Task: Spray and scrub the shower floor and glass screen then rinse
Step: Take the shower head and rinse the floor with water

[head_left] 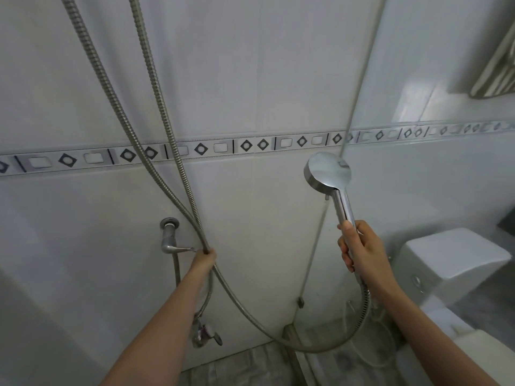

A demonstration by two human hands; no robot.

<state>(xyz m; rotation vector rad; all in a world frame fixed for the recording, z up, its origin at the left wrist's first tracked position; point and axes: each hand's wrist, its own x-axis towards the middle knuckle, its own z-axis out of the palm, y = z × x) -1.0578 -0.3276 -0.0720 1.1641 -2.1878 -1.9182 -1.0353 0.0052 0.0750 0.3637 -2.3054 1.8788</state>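
Right hand (362,247) grips shower head (328,169); left hand (204,259) holds hose (167,126).

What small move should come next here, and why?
Probably turn the tap lever with the left hand, which sits at its tip and touches the hose. The right hand already grips the shower head by its handle, raised near the glass screen, and no water is visible coming out, so rinsing likely needs flow first.

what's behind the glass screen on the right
Through the glass screen a white toilet cistern, tiled wall and a striped towel show. The right hand and its shower head hide part of the wall.
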